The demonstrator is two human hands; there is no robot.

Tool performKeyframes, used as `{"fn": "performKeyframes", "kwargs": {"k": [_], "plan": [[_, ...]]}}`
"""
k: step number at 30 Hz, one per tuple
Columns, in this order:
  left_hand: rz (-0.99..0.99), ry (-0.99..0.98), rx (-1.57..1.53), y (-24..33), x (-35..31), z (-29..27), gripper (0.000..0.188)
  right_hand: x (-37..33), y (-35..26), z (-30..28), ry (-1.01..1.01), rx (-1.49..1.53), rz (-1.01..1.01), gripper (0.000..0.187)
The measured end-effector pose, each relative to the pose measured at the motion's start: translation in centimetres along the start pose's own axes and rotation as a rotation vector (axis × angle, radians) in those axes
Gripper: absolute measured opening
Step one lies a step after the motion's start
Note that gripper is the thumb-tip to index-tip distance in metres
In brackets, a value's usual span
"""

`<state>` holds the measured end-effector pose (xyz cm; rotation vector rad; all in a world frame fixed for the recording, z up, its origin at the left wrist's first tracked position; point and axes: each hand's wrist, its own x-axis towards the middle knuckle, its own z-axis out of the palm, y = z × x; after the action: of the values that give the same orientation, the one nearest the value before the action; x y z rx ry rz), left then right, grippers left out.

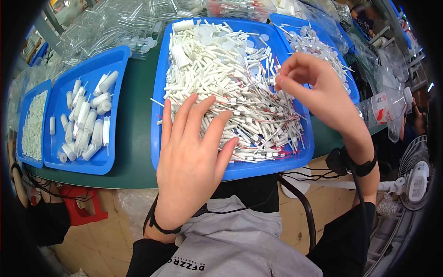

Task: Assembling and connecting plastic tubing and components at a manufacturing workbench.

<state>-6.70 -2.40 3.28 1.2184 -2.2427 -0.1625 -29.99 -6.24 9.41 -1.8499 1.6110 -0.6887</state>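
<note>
In front of me a large blue tray (308,159) is heaped with small white sticks (198,69) at its far left and thin metal-tipped, white-collared pieces with pink ends (258,120) at its near right. My left hand (187,152) lies palm down over the tray's near left part, fingers spread and touching the heap, with nothing gripped. Above the tray's right side, my right hand (318,87) is curled, thumb and forefinger pinched together. A tiny whitish bit may be at those fingertips, too small to name.
On the left, a blue tray (121,69) holds white capped cylinders (83,115); beside it a smaller tray holds fine white pieces (34,124). Clear plastic tubes (120,27) pile up behind. To the right are another blue tray (353,94), a plastic bottle (385,106) and a fan (417,177).
</note>
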Motion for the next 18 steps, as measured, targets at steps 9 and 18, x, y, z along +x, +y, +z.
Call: {"fn": "performKeyframes", "kwargs": {"k": [9,18], "plan": [[0.000,0.012,-0.015,0.0,0.0,0.1,0.036,3.4,0.4,-2.6,0.078,0.062,-0.088,0.026],[-0.022,0.006,-0.040,-0.2,-0.2,0.1,0.036,5.1,-0.1,0.4,-0.122,-0.189,-0.002,0.018]]}}
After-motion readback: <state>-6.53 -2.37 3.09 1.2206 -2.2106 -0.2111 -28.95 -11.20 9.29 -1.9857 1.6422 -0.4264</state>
